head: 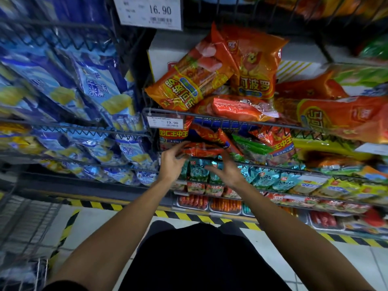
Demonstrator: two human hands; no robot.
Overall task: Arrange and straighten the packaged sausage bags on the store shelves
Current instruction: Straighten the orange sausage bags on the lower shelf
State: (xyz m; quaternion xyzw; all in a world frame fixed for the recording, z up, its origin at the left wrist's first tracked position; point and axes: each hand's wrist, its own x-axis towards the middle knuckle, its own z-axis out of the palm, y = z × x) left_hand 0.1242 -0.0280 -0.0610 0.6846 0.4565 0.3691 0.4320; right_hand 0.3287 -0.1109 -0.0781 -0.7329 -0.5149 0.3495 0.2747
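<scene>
— Where's the red sausage bag [201, 151]?
— Centre of the frame, in the wire shelf [231, 119]. Left hand [171, 162] has its grip grasping it; right hand [227, 170] spread loose just below.

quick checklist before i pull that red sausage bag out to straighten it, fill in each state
1. Left hand has a grip on the red sausage bag: ok, fingers curl over its left end.
2. Right hand has a grip too: cannot tell, it is at the bag's right end with fingers spread.
3. Bag free of neighbours: not ok, other red bags lie over it.
4. Wire shelf rail above leaves room: cannot tell.
5. Orange bags on the upper shelf sit steady: not ok, they lean over the rail.
</scene>
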